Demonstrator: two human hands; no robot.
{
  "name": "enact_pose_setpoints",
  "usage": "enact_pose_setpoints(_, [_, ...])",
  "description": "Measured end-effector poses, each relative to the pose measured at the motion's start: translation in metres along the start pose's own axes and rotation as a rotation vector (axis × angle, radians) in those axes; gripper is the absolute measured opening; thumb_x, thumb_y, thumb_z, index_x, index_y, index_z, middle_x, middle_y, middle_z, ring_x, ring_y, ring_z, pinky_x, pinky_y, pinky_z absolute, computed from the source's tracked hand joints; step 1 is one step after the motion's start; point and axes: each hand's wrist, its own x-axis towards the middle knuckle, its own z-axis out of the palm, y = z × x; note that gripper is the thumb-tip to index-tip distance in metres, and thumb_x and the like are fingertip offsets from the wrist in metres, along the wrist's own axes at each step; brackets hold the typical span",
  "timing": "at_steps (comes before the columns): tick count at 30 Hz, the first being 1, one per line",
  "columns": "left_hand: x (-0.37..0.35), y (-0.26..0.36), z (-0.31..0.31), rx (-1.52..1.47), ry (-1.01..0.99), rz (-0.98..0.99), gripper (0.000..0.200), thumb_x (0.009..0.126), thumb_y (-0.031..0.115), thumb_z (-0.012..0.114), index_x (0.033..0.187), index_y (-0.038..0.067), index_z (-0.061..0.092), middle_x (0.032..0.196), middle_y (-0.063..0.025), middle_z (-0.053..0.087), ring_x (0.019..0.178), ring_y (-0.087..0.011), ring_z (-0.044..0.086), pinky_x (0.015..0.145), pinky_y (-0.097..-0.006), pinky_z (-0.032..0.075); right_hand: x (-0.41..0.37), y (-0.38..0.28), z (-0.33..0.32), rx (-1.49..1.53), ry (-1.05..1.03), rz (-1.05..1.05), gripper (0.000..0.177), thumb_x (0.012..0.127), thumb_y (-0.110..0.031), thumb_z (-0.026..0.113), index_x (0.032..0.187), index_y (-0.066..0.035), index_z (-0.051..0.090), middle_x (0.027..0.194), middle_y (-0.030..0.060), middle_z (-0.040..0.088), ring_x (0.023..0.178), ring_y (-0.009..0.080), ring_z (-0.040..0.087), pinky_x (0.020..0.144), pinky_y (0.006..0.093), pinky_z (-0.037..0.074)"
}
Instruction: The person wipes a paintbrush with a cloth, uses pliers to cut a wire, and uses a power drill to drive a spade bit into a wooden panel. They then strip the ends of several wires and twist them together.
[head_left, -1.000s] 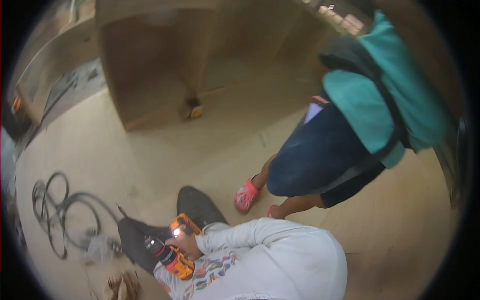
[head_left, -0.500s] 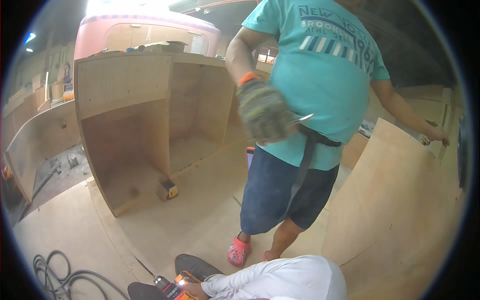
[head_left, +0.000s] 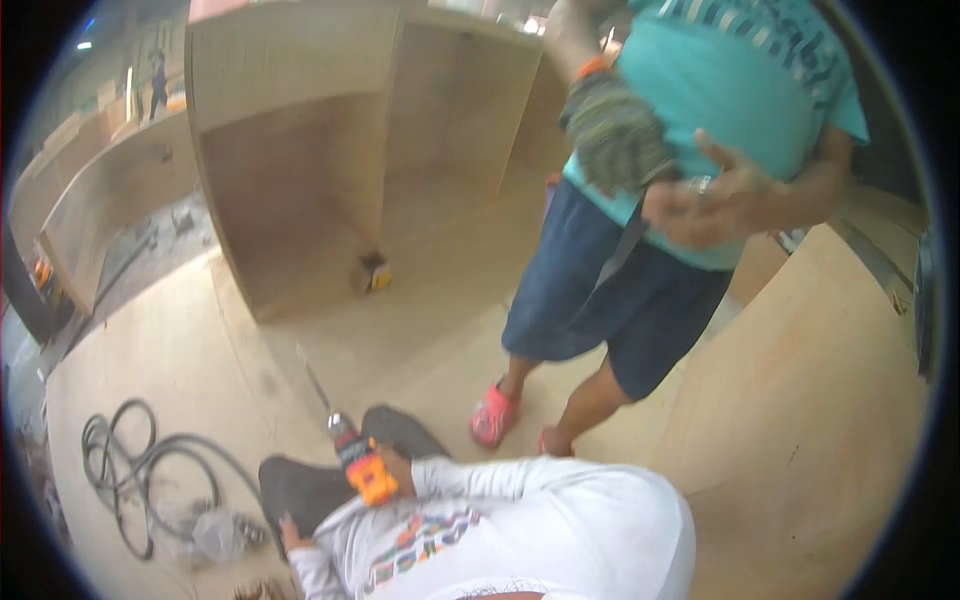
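My right hand (head_left: 397, 470) grips a cordless drill (head_left: 352, 452) with an orange battery at its base. The drill's long thin bit points up and away, over the plywood floor. My left hand (head_left: 292, 534) lies by my dark-trousered leg, its fingers extended and partly visible, with nothing seen in them. Close to that hand are a clear plastic bag (head_left: 219, 533) and a coiled dark cable (head_left: 150, 470).
A co-worker in a teal shirt (head_left: 730, 90) stands in front, a gloved hand (head_left: 620, 135) close to their bare hand (head_left: 715, 200). Behind are an open plywood cabinet (head_left: 290, 110) and a small box (head_left: 372, 272). A curved plywood panel (head_left: 800, 400) is at right.
My view has tipped downward, showing more of my lap, the drill and my left hand. The co-worker's bare hand has come from the panel to beside the gloved hand.
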Motion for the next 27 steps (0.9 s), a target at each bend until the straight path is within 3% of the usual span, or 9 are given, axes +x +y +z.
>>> enact_pose_setpoints(2, [-0.014, 0.161, -0.071, 0.131, -0.014, -0.272, 0.072, 0.062, -0.001, 0.046, 0.131, 0.011, 0.032, 0.134, -0.0303, 0.017, 0.122, -0.0471, 0.021, 0.102, -0.0440, 0.022, -0.013, -0.022, 0.017, 0.646, -0.004, 0.198, 0.039, 0.089, -0.042, 0.030, 0.103, -0.011, 0.050, 0.091, 0.0046, 0.058, 0.085, 0.0188, 0.057, 0.075, 0.0352, 0.047])
enact_pose_setpoints(5, [-0.019, 0.197, -0.075, 0.127, 0.123, -0.316, 0.069, 0.073, 0.027, 0.057, 0.133, 0.012, 0.027, 0.135, -0.0301, 0.014, 0.121, -0.0470, 0.021, 0.099, -0.0480, 0.024, -0.020, -0.022, 0.010, -0.829, -0.045, -0.822, 0.030, 0.092, -0.031, 0.028, 0.105, -0.013, 0.047, 0.095, 0.0033, 0.056, 0.086, 0.0157, 0.056, 0.071, 0.0315, 0.047])
enact_pose_setpoints(8, [-0.012, 0.291, -0.111, 0.390, -0.003, -0.490, 0.076, 0.072, 0.045, 0.058, 0.134, 0.016, 0.025, 0.138, -0.0254, 0.011, 0.122, -0.0470, 0.018, 0.099, -0.0516, 0.022, -0.042, -0.041, 0.023, -0.085, 0.001, -0.213, 0.019, 0.087, -0.022, 0.042, 0.103, -0.014, 0.048, 0.092, 0.0035, 0.056, 0.083, 0.0132, 0.056, 0.069, 0.0287, 0.046])
enact_pose_setpoints(12, [0.015, 0.296, -0.114, 0.614, -0.130, -0.465, 0.084, 0.069, 0.055, 0.058, 0.135, 0.017, 0.024, 0.137, -0.0237, 0.016, 0.124, -0.0415, 0.019, 0.098, -0.0520, 0.023, -0.029, -0.016, 0.004, -0.761, 0.116, -0.122, 0.031, 0.072, -0.010, 0.059, 0.101, -0.011, 0.050, 0.095, 0.0043, 0.055, 0.087, 0.0134, 0.055, 0.070, 0.0283, 0.046])
enact_pose_setpoints(14, [0.038, 0.266, -0.111, 0.398, -0.295, -0.122, 0.083, 0.070, 0.053, 0.058, 0.134, 0.011, 0.026, 0.132, -0.0233, 0.029, 0.124, -0.0350, 0.026, 0.099, -0.0465, 0.024, -0.048, -0.046, 0.016, -0.925, 0.102, -0.469, 0.036, 0.070, -0.011, 0.061, 0.104, -0.011, 0.050, 0.099, 0.0052, 0.054, 0.090, 0.0166, 0.055, 0.076, 0.0300, 0.046])
enact_pose_setpoints(16, [0.044, 0.284, -0.102, -0.808, -0.520, 0.246, 0.088, 0.067, 0.047, 0.065, 0.131, -0.001, 0.027, 0.127, -0.0171, 0.040, 0.118, -0.0281, 0.037, 0.100, -0.0322, 0.026, -0.057, -0.071, 0.025, -0.151, -0.040, -0.043, 0.046, 0.065, -0.018, 0.066, 0.107, -0.011, 0.049, 0.107, 0.0096, 0.051, 0.100, 0.0235, 0.049, 0.090, 0.0342, 0.039])
enact_pose_setpoints(18, [0.043, 0.357, -0.110, -0.892, -0.772, 0.254, 0.095, 0.055, 0.039, 0.078, 0.126, -0.001, 0.030, 0.120, -0.0133, 0.045, 0.113, -0.0238, 0.042, 0.098, -0.0347, 0.031, -0.054, -0.081, 0.023, -1.110, -0.075, -0.423, 0.048, 0.062, -0.021, 0.067, 0.106, -0.011, 0.051, 0.107, 0.0130, 0.051, 0.101, 0.0287, 0.048, 0.088, 0.0372, 0.038])
enact_pose_setpoints(22, [0.051, 0.360, -0.085, -1.160, -0.677, 0.219, 0.101, 0.044, 0.033, 0.086, 0.122, 0.003, 0.029, 0.111, -0.0087, 0.049, 0.105, -0.0195, 0.048, 0.092, -0.0353, 0.037, -0.080, -0.143, 0.000, -1.050, -0.022, -0.099, 0.044, 0.068, -0.010, 0.056, 0.112, -0.006, 0.052, 0.105, 0.0141, 0.058, 0.096, 0.0289, 0.055, 0.084, 0.0360, 0.043])
enact_pose_setpoints(27, [0.056, 0.351, -0.066, -1.116, -0.645, 0.472, 0.084, 0.049, 0.030, 0.084, 0.116, 0.005, 0.040, 0.110, -0.0066, 0.050, 0.102, -0.0183, 0.050, 0.087, -0.0342, 0.041, -0.032, -0.133, -0.031, 0.121, -0.014, -0.174, 0.058, 0.074, -0.008, 0.058, 0.126, 0.003, 0.035, 0.101, 0.0135, 0.059, 0.093, 0.0244, 0.058, 0.084, 0.0353, 0.045])
